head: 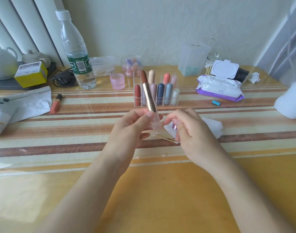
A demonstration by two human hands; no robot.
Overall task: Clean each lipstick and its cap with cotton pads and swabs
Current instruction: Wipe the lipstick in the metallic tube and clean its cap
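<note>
Gripping an uncapped brown lipstick (149,96) by its clear base, the left hand (127,126) is holding it nearly upright; the right hand (189,130) is curling alongside, grasp unclear.

A striped tablecloth (93,148) under a clear sheet covers the table. At the back left stand a pale teapot (2,63) and a smaller teapot (34,57), with a yellow box (31,74) in front of them and a black cable (61,79) just beside it. A tall water bottle (76,52) with a green label stands near a clear plastic box (103,64), a pink jar (117,81) and a round tub (131,64) of pastel pieces. A crumpled white paper (34,101) lies at the left. To the right are a frosted container (193,59), a purple-edged wet wipes pack (217,86) with its lid up, a blue binder clip (215,102) and a balled tissue (254,77).
</note>
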